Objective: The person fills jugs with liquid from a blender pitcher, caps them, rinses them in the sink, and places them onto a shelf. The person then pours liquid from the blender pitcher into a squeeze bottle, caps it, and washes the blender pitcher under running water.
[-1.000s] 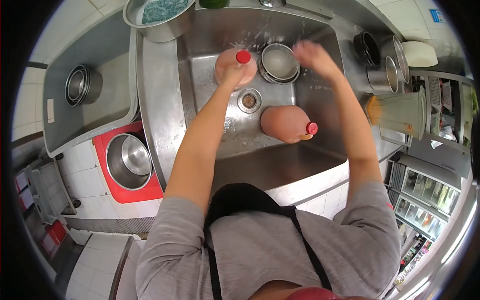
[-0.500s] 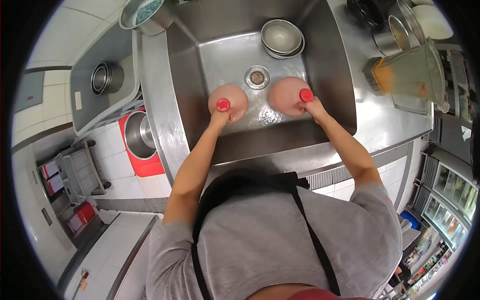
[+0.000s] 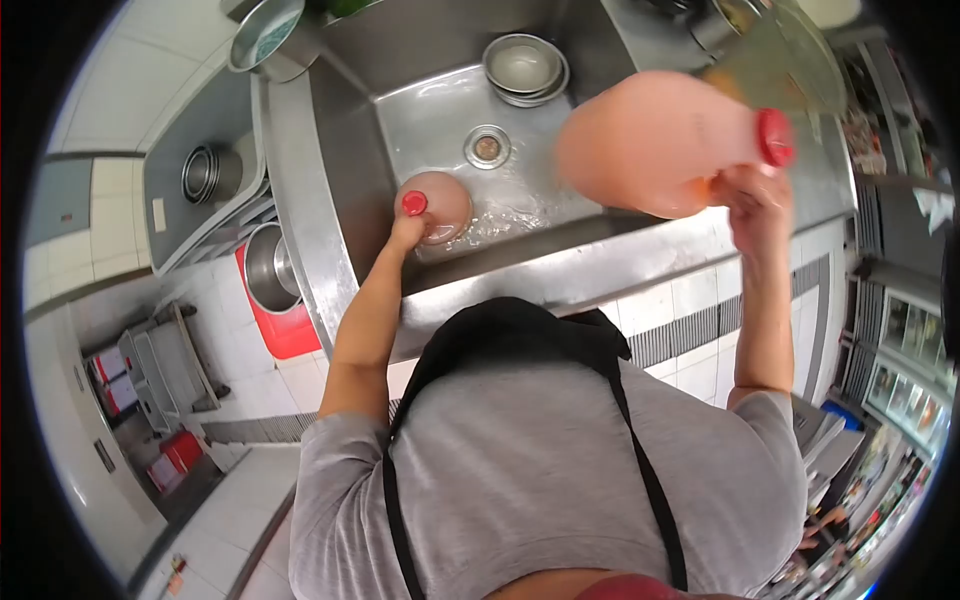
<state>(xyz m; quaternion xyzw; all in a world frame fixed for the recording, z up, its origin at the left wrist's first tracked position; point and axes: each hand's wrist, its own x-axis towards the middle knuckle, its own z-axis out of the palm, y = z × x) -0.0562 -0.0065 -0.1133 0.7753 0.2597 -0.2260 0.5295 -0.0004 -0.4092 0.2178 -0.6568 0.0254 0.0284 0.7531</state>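
My right hand point(image 3: 757, 200) is closed around the handle of a large plastic jug point(image 3: 650, 145) with a red cap. That jug holds pinkish-orange liquid and is tilted nearly on its side, raised over the right rim of the sink. Down in the steel sink point(image 3: 350, 160), a second red-capped jug point(image 3: 452, 208) stands on the bottom at the left. My left hand point(image 3: 410, 232) grips it by the handle just under the cap. Stacked metal bowls point(image 3: 525, 65) sit at the back of the basin, beyond the drain point(image 3: 487, 148).
On the right counter stands a blender jar point(image 3: 800, 60), partly behind the raised jug. A metal pot point(image 3: 270, 40) is at the sink's back left corner. Nested metal containers point(image 3: 208, 174) lie in a grey tub point(image 3: 185, 130). A steel bowl point(image 3: 268, 270) rests on something red.
The right jug has been lifted out of the sink, up and to the right, and tipped over. My left hand still holds the other jug in the basin. The view has shifted slightly.
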